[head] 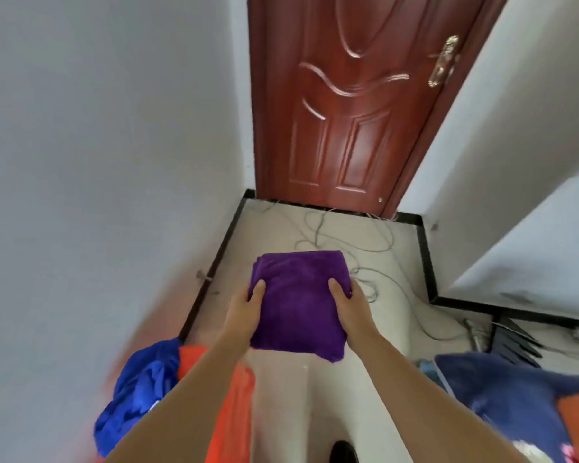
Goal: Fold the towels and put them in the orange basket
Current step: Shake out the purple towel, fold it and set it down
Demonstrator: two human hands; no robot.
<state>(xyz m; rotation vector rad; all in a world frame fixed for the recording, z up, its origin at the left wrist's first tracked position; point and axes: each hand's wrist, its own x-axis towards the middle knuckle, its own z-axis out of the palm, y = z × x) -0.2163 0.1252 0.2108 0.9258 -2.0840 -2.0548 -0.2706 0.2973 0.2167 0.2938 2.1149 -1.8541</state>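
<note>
Home hallway corner — panelled wooden door [348,105] with brass handle [443,61], white walls [97,128], tiled floor [315,396], loose cables [348,235]

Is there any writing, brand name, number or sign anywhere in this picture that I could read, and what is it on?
None can be read.
The purple towel, held by the left hand and the right hand, shows no label.
The door bears only carved patterns.
The blue cloth has pale marks too blurred to tell.
</note>
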